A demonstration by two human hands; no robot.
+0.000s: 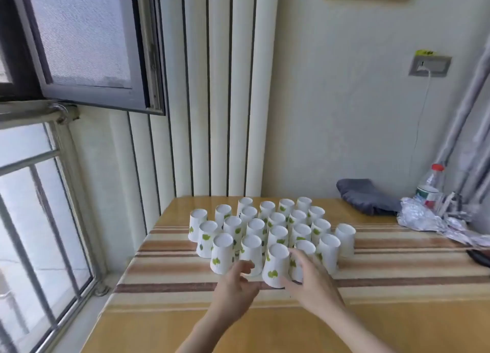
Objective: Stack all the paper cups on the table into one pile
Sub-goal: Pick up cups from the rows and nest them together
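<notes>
Both hands are reaching over the near edge of the cup cluster. The right hand (310, 278) is wrapping around the nearest paper cup (277, 266), thumb pressing low on its front and fingers (298, 254) curling behind its upper wall, so it is grasping that cup. The left hand (237, 286) is hovering just beside the neighbouring front cup (250, 254), fingers loosely curled and spread; whether the fingertips are actually touching that cup is hard to tell, and it is not closing on anything.

All the paper cups (267, 228) are standing upside down, bases up, white with green leaf prints, packed close together in several rows across the middle of the wooden table (185, 326). They are sitting on and beyond a striped runner (397, 267) crossing the tabletop, and none is nested in another yet.

Toward the far right corner, a folded grey cloth (368, 196) is lying against the wall, with crumpled silvery wrapping (429, 218) just beside it and a clear plastic bottle with a red cap (431, 185) standing behind that. A dark object (478, 257) is poking in at the right edge. A window (39, 167) is running along the left side.
</notes>
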